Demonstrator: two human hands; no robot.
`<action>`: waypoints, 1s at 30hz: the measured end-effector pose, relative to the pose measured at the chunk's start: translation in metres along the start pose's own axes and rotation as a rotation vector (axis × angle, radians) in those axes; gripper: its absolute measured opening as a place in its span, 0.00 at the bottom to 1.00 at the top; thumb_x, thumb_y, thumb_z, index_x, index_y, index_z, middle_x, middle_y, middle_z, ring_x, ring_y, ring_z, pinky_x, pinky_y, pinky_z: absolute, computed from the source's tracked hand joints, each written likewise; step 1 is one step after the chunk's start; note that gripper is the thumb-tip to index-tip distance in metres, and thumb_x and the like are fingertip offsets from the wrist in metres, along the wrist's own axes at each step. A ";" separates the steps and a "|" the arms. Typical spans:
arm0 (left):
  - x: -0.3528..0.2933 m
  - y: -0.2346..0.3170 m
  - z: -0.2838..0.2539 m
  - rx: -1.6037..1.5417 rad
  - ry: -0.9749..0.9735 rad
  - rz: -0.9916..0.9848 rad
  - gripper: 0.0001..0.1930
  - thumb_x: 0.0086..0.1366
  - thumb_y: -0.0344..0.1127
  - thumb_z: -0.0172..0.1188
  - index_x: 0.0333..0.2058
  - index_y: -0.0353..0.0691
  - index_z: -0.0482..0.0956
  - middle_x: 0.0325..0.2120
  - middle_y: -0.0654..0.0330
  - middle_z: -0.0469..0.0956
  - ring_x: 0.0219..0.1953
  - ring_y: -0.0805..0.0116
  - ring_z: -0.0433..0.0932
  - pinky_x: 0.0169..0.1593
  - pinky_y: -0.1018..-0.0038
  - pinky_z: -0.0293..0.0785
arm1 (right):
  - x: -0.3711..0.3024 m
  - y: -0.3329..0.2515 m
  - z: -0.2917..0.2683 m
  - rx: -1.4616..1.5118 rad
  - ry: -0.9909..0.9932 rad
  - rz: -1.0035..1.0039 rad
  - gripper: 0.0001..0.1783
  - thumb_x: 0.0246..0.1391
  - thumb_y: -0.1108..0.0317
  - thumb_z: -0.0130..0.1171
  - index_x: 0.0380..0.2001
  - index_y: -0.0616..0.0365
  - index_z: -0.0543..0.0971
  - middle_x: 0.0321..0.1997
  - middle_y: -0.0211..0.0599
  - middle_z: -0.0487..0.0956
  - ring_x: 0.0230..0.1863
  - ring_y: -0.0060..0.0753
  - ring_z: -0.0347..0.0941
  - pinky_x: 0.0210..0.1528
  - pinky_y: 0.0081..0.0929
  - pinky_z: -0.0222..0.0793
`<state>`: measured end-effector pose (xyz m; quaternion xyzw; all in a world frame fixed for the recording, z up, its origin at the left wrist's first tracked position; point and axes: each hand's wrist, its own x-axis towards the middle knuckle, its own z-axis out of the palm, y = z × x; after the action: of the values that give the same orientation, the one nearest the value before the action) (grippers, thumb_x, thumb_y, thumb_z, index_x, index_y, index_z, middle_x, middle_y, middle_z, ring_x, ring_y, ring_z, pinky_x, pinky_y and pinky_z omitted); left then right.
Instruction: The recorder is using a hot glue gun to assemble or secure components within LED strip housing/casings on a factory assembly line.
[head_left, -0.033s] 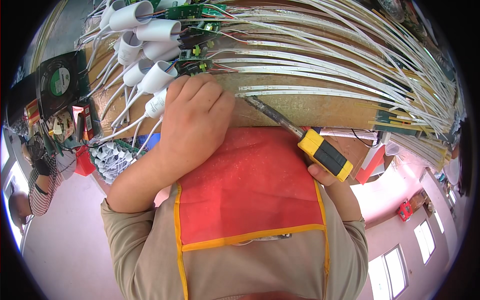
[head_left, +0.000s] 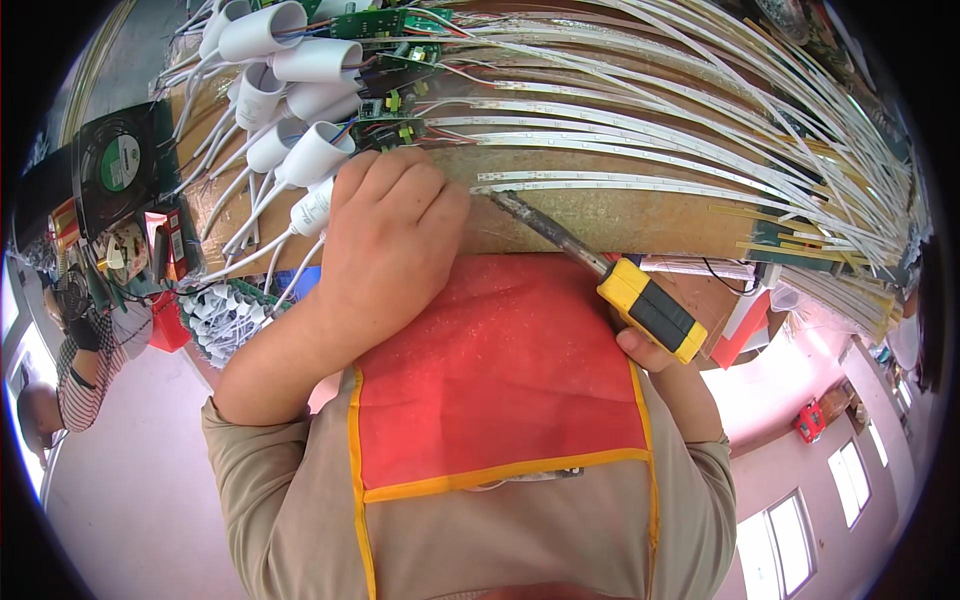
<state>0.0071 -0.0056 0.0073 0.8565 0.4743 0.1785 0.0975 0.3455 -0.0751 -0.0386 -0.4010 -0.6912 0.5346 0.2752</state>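
Note:
My left hand [head_left: 395, 225] is closed at the near edge of the bench, beside a white plastic housing [head_left: 312, 208]. What its curled fingers pinch is hidden beneath them. In my right hand [head_left: 645, 345] is a soldering iron [head_left: 650, 308] with a yellow and black handle. Its dark shaft slants up and left, and the tip is by the left ends of two white LED strips [head_left: 600, 181], close to my left knuckles. Beyond the left hand, a green circuit board [head_left: 385, 130] has thin wires leading to more strips.
More white housings [head_left: 262, 32] with cables crowd the bench's left side, near a black fan [head_left: 115, 160]. A bundle of strips [head_left: 850, 170] fans out at right. Below the bench at left is a container of white parts [head_left: 225, 320]. A person in a striped sleeve [head_left: 85, 385] is farther left.

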 end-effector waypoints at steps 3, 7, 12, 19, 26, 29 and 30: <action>0.000 0.001 -0.001 0.003 0.000 -0.003 0.12 0.49 0.27 0.64 0.35 0.40 0.81 0.33 0.61 0.77 0.43 0.59 0.79 0.47 0.63 0.71 | 0.002 -0.004 -0.001 0.028 0.012 0.001 0.23 0.55 0.52 0.65 0.42 0.62 0.82 0.35 0.43 0.82 0.33 0.49 0.80 0.37 0.37 0.74; 0.001 0.001 -0.001 0.005 -0.006 -0.004 0.12 0.50 0.27 0.64 0.35 0.40 0.81 0.33 0.61 0.77 0.43 0.59 0.78 0.47 0.63 0.71 | 0.002 -0.002 -0.005 0.085 0.039 -0.005 0.22 0.55 0.53 0.66 0.42 0.64 0.82 0.30 0.41 0.79 0.29 0.46 0.76 0.34 0.37 0.72; 0.000 0.000 -0.003 0.007 -0.020 -0.008 0.12 0.50 0.28 0.64 0.36 0.40 0.82 0.34 0.61 0.77 0.44 0.59 0.78 0.47 0.62 0.71 | 0.006 -0.006 0.000 0.495 0.171 0.083 0.22 0.56 0.53 0.70 0.40 0.61 0.77 0.27 0.32 0.74 0.26 0.30 0.69 0.28 0.28 0.64; 0.000 0.001 -0.001 0.032 -0.017 0.004 0.12 0.50 0.28 0.63 0.36 0.40 0.82 0.34 0.60 0.77 0.44 0.59 0.78 0.48 0.62 0.71 | 0.039 -0.023 -0.006 0.524 0.375 0.030 0.45 0.55 0.38 0.70 0.65 0.56 0.66 0.28 0.28 0.68 0.27 0.27 0.65 0.29 0.28 0.63; -0.001 0.001 -0.002 0.037 -0.025 0.012 0.12 0.50 0.29 0.62 0.36 0.40 0.81 0.34 0.60 0.77 0.43 0.58 0.78 0.48 0.61 0.70 | 0.052 -0.009 -0.016 0.606 0.445 0.004 0.46 0.55 0.39 0.70 0.65 0.59 0.65 0.27 0.29 0.69 0.27 0.27 0.67 0.31 0.31 0.67; 0.000 0.001 -0.002 0.033 -0.026 0.015 0.12 0.50 0.30 0.61 0.36 0.40 0.80 0.34 0.60 0.76 0.43 0.58 0.77 0.48 0.61 0.70 | 0.050 -0.005 -0.017 0.676 0.417 -0.028 0.46 0.54 0.43 0.72 0.65 0.61 0.65 0.29 0.30 0.70 0.29 0.28 0.68 0.33 0.32 0.68; 0.000 0.001 -0.003 0.037 -0.029 0.015 0.11 0.51 0.30 0.61 0.36 0.40 0.80 0.34 0.60 0.76 0.43 0.58 0.77 0.48 0.61 0.70 | 0.050 -0.005 -0.016 0.677 0.421 -0.029 0.46 0.54 0.43 0.72 0.64 0.61 0.66 0.29 0.30 0.71 0.29 0.29 0.68 0.33 0.32 0.69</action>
<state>0.0070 -0.0058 0.0101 0.8643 0.4696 0.1581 0.0872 0.3308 -0.0245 -0.0318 -0.3785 -0.4100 0.6343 0.5351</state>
